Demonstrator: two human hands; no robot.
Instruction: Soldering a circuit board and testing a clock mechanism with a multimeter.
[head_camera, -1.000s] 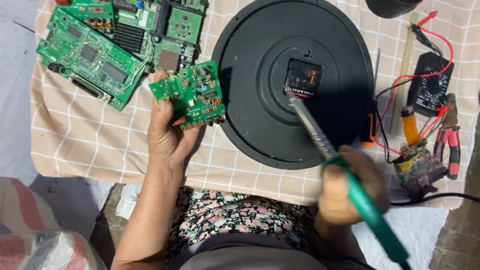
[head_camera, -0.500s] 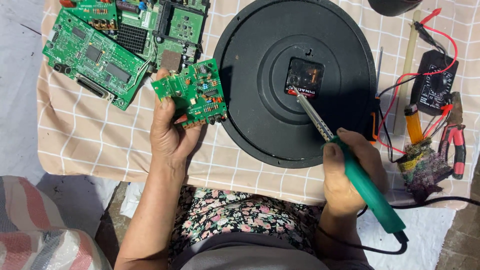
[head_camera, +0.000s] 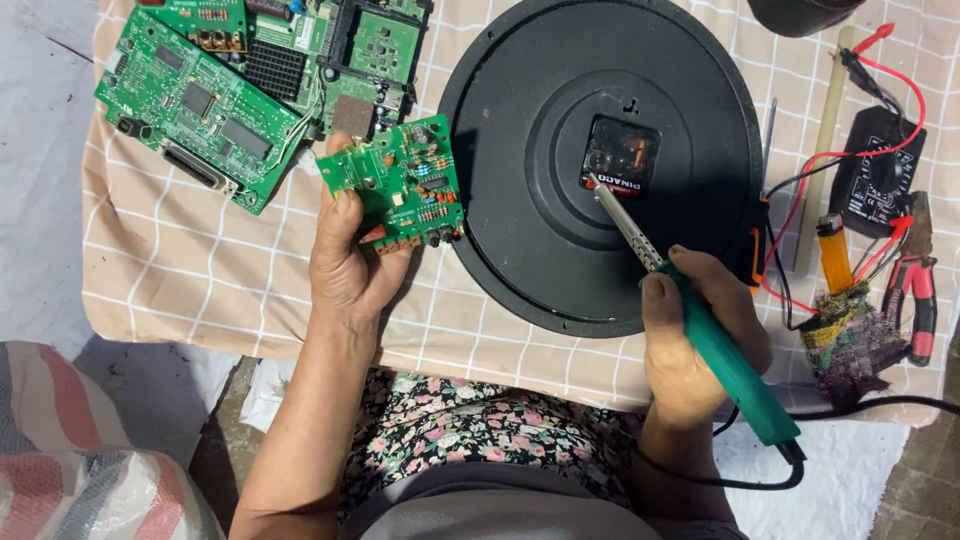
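My left hand (head_camera: 345, 265) holds a small green circuit board (head_camera: 400, 185) above the checked cloth, just left of a round black clock back (head_camera: 530, 240). My right hand (head_camera: 695, 335) grips a green-handled soldering iron (head_camera: 730, 370). Its metal tip rests at the lower left edge of the square clock mechanism (head_camera: 622, 155) in the middle of the clock back. A black cord trails from the iron's handle toward the right.
Larger green circuit boards (head_camera: 200, 110) lie at the top left on the checked cloth (head_camera: 200, 260). At the right are a black multimeter (head_camera: 878, 185) with red leads, a yellow lighter (head_camera: 833, 252), red-handled pliers (head_camera: 918, 300), a pale stick (head_camera: 825, 150) and a worn cleaning pad (head_camera: 848, 340).
My right hand has shifted a little up and left with the soldering iron, its tip staying at the clock mechanism. The left hand keeps the small board almost still.
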